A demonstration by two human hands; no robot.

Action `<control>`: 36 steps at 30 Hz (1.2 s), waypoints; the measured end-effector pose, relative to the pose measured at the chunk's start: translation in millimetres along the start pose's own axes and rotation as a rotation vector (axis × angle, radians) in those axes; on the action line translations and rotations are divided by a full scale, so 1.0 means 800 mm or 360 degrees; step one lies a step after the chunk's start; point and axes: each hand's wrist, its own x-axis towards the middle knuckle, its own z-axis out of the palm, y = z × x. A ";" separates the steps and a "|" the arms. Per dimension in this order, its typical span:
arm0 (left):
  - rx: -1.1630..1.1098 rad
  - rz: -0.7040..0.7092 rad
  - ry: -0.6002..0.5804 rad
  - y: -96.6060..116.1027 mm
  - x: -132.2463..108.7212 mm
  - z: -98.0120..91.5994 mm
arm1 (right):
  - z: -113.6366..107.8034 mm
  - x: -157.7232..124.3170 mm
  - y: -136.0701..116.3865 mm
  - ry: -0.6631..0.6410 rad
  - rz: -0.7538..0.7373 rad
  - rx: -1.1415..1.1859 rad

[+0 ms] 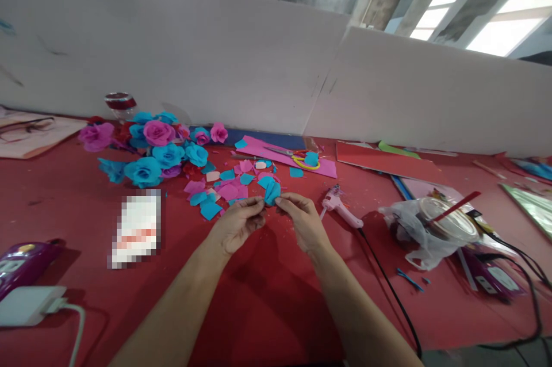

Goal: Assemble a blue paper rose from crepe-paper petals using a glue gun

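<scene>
Both hands meet over the red table, pinching one small blue paper petal (271,191) between them. My left hand (242,222) grips its left edge between thumb and forefinger, and my right hand (304,218) holds its right edge the same way. Loose blue and pink paper petals (228,190) lie scattered just beyond and left of the hands. Farther back, scissors with red and yellow handles (307,162) rest on a pink paper strip (254,149). To the right of my right hand lies a pink glue gun (341,209) with a black cord.
A heap of blue, pink and red paper flowers (149,151) sits at the back left, before a lidded jar (121,103). A drink cup in a plastic bag (444,223), a purple power strip (495,278) and cords occupy the right. A white charger (30,305) is front left.
</scene>
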 end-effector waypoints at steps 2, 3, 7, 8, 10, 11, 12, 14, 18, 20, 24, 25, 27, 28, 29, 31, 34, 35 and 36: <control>0.0022 0.0042 -0.0020 -0.001 0.000 -0.001 | 0.000 0.000 0.001 -0.0001 -0.0004 -0.0007; 0.0037 0.0065 -0.0018 -0.001 0.000 -0.001 | 0.000 0.000 0.002 0.0000 -0.0005 -0.0009; 0.0119 0.0175 0.0018 -0.006 0.001 -0.001 | 0.000 0.000 0.004 0.0000 -0.0015 -0.0019; 0.0145 0.0206 0.0015 -0.007 0.001 -0.001 | 0.000 -0.001 0.004 -0.0001 -0.0022 -0.0018; 0.0196 0.0267 0.0009 -0.010 0.001 -0.001 | 0.001 -0.001 0.004 0.0002 -0.0027 -0.0019; 0.0219 0.0299 0.0011 -0.011 0.001 0.000 | 0.001 -0.001 0.004 0.0008 -0.0030 -0.0022; 0.0239 0.0333 0.0019 -0.012 0.001 0.001 | 0.001 -0.001 0.004 0.0011 -0.0035 -0.0028; 0.0266 0.0403 0.0050 -0.013 -0.001 0.003 | 0.002 -0.002 0.003 0.0014 -0.0049 -0.0030; 0.0262 0.0456 0.0070 -0.013 -0.005 0.009 | 0.002 -0.003 0.004 0.0047 -0.0069 0.0035; 0.0240 0.0436 0.0046 -0.013 -0.006 0.010 | 0.002 -0.003 0.005 0.0053 -0.0062 0.0060; 0.0220 0.0454 -0.0027 -0.016 -0.005 0.010 | 0.002 -0.002 0.005 0.0003 -0.0005 0.0185; 0.0219 0.0465 -0.0045 -0.016 -0.005 0.009 | 0.002 -0.002 0.005 -0.0014 0.0011 0.0226; 0.0207 0.0477 -0.0059 -0.017 -0.005 0.010 | 0.002 -0.002 0.003 -0.0035 0.0025 0.0275; 0.0193 0.0477 -0.0054 -0.017 -0.005 0.010 | 0.002 -0.003 0.002 -0.0042 0.0021 0.0284; 0.0169 0.0473 -0.0046 -0.017 -0.005 0.010 | 0.002 -0.003 0.001 -0.0047 0.0010 0.0289; 0.0108 0.0449 -0.0026 -0.017 -0.005 0.010 | 0.002 -0.004 0.000 -0.0058 -0.0022 0.0284; 0.0008 0.0392 -0.0021 -0.015 -0.005 0.010 | 0.002 -0.004 0.000 -0.0062 -0.0057 0.0285; -0.0018 0.0373 -0.0025 -0.015 -0.005 0.010 | 0.002 -0.003 0.000 -0.0058 -0.0062 0.0284; -0.0036 0.0357 -0.0029 -0.015 -0.005 0.009 | 0.003 -0.003 0.001 -0.0055 -0.0065 0.0282</control>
